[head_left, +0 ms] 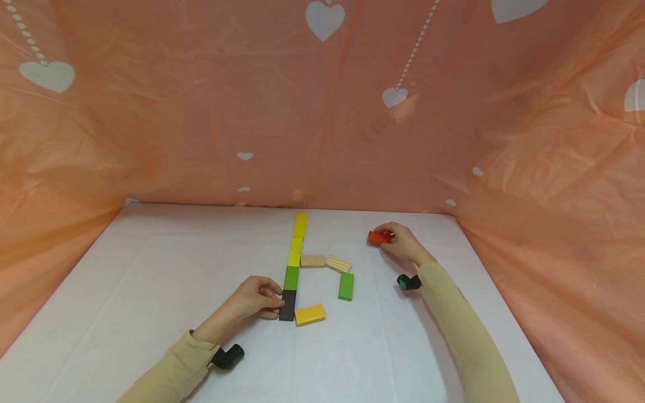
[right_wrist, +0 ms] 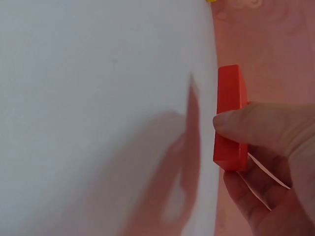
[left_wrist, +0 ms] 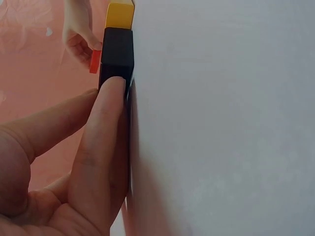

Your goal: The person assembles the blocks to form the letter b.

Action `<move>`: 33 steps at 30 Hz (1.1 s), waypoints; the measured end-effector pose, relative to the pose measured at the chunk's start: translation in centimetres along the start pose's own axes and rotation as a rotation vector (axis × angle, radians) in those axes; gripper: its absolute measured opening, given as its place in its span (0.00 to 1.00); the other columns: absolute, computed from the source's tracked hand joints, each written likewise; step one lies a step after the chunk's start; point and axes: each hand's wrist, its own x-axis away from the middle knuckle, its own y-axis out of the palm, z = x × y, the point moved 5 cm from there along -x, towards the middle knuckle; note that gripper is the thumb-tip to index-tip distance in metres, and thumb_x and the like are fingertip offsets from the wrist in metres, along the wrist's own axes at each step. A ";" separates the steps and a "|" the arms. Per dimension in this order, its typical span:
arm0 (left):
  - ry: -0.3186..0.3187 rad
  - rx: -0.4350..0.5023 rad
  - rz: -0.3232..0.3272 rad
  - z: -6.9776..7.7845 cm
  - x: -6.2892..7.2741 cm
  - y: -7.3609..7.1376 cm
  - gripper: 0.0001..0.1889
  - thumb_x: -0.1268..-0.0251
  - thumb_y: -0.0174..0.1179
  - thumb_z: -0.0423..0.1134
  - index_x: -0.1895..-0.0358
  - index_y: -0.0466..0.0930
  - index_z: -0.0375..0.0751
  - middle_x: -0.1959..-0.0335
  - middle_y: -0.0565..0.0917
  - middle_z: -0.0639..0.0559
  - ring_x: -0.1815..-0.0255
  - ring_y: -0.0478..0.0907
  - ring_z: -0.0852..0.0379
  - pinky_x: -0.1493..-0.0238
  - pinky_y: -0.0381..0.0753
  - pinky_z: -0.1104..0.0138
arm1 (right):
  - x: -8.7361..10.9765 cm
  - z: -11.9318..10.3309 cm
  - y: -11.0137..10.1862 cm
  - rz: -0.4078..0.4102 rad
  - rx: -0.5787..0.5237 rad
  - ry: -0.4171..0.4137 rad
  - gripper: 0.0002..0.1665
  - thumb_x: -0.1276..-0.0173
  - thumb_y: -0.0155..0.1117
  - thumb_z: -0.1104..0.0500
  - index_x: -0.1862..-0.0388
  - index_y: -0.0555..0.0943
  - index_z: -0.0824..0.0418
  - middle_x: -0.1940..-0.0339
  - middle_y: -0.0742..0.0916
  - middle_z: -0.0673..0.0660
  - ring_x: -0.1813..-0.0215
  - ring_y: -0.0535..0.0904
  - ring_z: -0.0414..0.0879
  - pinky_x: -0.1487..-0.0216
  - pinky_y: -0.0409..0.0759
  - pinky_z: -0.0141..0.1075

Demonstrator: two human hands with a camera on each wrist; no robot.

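Observation:
A black block (head_left: 288, 305) lies at the near end of a straight line of blocks. My left hand (head_left: 257, 298) is beside it, with fingertips touching its left side. In the left wrist view, one fingertip (left_wrist: 113, 91) rests against the near face of the black block (left_wrist: 117, 46). Over the right part of the table, my right hand (head_left: 401, 243) grips a red block (head_left: 377, 238). The right wrist view shows the thumb (right_wrist: 236, 123) across the edge of the red block (right_wrist: 229, 88), other fingers behind it. It is held above the cloth, casting a shadow.
Beyond the black block the line continues with a green block (head_left: 291, 277) and yellow blocks (head_left: 299, 225). To its right lie a plain wooden block (head_left: 313, 261), a striped block (head_left: 338, 264), another green block (head_left: 346, 287) and an orange-yellow block (head_left: 309, 315). Orange curtains (head_left: 322, 123) border the white table.

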 end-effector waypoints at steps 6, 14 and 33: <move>0.005 0.012 -0.009 0.1 0.1 0.0 0.13 0.44 0.64 0.22 0.55 0.75 0.24 0.72 0.78 0.42 0.77 0.80 0.56 0.71 0.87 0.63 | 0.6 -1.3 -0.9 0.020 0.002 -0.072 0.21 0.41 0.66 0.71 0.47 0.79 0.66 0.51 0.81 0.62 0.49 0.74 0.57 0.44 0.76 0.51; 0.013 0.003 -0.020 0.1 0.2 0.1 0.13 0.44 0.64 0.22 0.55 0.75 0.24 0.72 0.78 0.42 0.78 0.80 0.56 0.71 0.87 0.63 | 1.5 -2.9 -1.5 0.022 -0.033 -0.126 0.24 0.42 0.68 0.72 0.46 0.78 0.66 0.50 0.82 0.61 0.49 0.75 0.57 0.43 0.75 0.55; 0.015 0.005 -0.005 0.0 0.1 0.0 0.14 0.44 0.65 0.23 0.55 0.76 0.25 0.71 0.78 0.41 0.77 0.81 0.55 0.71 0.87 0.62 | 5.5 -9.6 2.0 -0.131 -0.014 -0.375 0.23 0.44 0.70 0.72 0.50 0.80 0.56 0.54 0.82 0.46 0.51 0.75 0.44 0.45 0.78 0.42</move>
